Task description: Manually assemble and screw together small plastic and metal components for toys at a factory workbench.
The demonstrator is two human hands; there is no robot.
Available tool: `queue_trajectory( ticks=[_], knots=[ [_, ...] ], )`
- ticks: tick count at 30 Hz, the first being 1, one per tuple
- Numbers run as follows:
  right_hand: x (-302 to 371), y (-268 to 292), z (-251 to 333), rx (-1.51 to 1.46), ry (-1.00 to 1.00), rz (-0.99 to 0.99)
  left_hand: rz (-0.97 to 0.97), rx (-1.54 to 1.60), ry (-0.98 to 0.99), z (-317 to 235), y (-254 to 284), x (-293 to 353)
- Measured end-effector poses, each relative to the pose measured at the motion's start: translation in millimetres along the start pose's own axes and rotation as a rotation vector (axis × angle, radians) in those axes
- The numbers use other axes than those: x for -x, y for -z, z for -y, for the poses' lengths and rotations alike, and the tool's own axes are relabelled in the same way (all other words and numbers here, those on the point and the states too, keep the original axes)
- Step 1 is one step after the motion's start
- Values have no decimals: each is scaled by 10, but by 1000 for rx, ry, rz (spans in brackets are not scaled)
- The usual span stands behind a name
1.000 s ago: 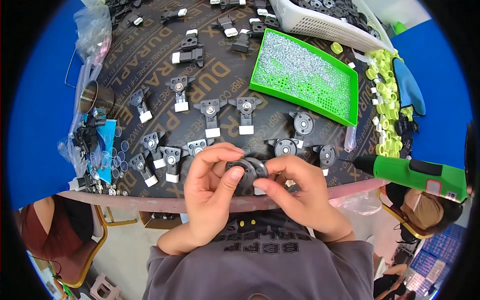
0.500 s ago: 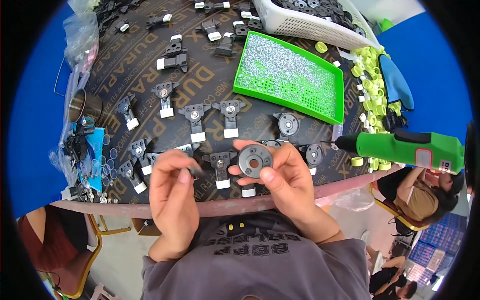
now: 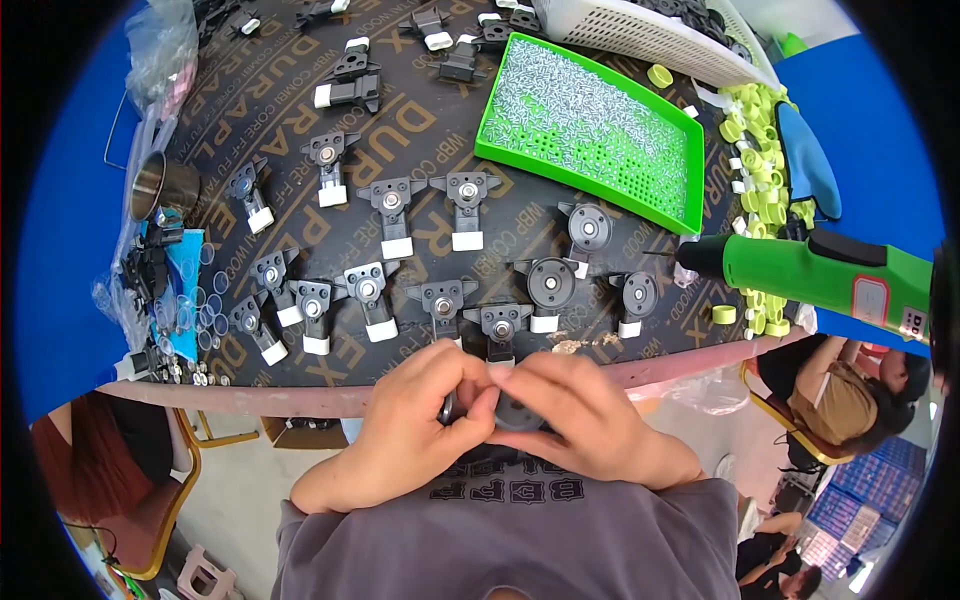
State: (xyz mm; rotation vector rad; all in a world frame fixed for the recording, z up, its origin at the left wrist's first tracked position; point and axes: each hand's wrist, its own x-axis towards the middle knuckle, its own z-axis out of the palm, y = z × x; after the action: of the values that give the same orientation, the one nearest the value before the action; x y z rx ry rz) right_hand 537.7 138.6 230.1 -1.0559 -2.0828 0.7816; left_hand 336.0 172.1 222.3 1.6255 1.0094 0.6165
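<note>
Our left hand (image 3: 420,415) closes around a small dark round piece (image 3: 447,408), mostly hidden by its fingers, while our right hand (image 3: 585,410) grips a grey disc (image 3: 520,416) just beside it, both over the near edge of the desk (image 3: 290,402). Straight beyond our fingertips lies a black bracket (image 3: 499,322), its long axis pointing toward us, white end nearest; our right fingertips seem closer, though we cannot tell whether they touch.

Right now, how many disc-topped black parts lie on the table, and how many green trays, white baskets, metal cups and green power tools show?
Disc-topped black parts: 3
Green tray: 1
White basket: 1
Metal cup: 1
Green power tool: 1
Total: 7
</note>
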Motion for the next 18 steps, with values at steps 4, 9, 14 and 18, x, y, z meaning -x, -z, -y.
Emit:
queue_trajectory(
  ticks=[4, 9, 14, 18],
  knots=[
    [96, 60, 13, -37, -10, 191, 46, -97, -98, 37, -1, 39],
    [32, 35, -2, -50, -66, 187, -16, -227, -110, 56, -5, 40],
    [-151, 46, -195, 229, -97, -3, -216, -87, 31, 38, 179, 50],
    [-186, -6, -308, 319, -160, -7, -281, 250, 108, 39, 341, 129]
  ],
)
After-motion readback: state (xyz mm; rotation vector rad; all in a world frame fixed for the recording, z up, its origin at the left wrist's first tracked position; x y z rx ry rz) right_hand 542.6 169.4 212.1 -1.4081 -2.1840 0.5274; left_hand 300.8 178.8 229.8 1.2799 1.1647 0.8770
